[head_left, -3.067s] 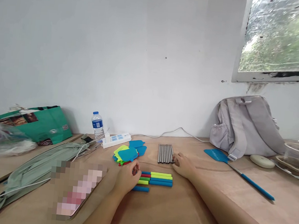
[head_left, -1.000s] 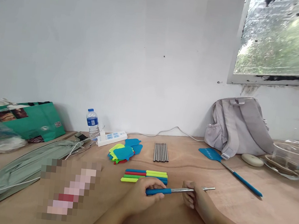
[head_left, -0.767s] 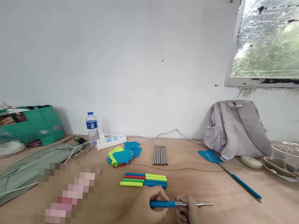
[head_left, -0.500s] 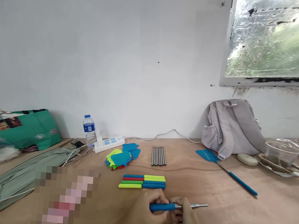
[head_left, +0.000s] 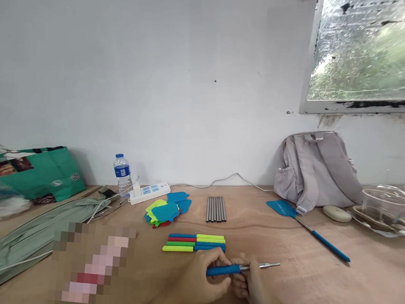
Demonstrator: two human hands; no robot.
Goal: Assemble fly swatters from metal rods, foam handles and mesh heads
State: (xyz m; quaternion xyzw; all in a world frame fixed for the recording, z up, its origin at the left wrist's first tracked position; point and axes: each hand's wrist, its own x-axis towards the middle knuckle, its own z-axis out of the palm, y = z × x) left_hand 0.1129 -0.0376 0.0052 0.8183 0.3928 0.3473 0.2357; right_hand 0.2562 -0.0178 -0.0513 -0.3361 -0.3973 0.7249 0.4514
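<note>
A telescopic metal rod (head_left: 265, 265) with a blue handle grip (head_left: 223, 270) is held low in the middle of the view, its bare metal end pointing right and slightly up. My left hand (head_left: 201, 278) is closed about the blue grip, with the thumb below and the fingers above. My right hand (head_left: 252, 283) pinches the metal part just beyond the grip. Behind my left hand lie two columns of coloured handle grips (head_left: 179, 248), blue, red, green and yellow. Farther back are a row of metal tubes (head_left: 217, 209) and a pile of coloured swatter heads (head_left: 164, 213).
An assembled blue fly swatter (head_left: 329, 245) lies to the right. A grey backpack (head_left: 320, 175), a cream oval case (head_left: 336, 213) and a clear plastic bowl (head_left: 385, 203) stand behind it. A power strip (head_left: 150, 193), a water bottle (head_left: 122, 173) and a green bag (head_left: 48, 175) are left.
Both hands and the rod have shifted slightly away from me, and the rod's bare end tilts up a little more. My left thumb sits a bit lower, away from the grip.
</note>
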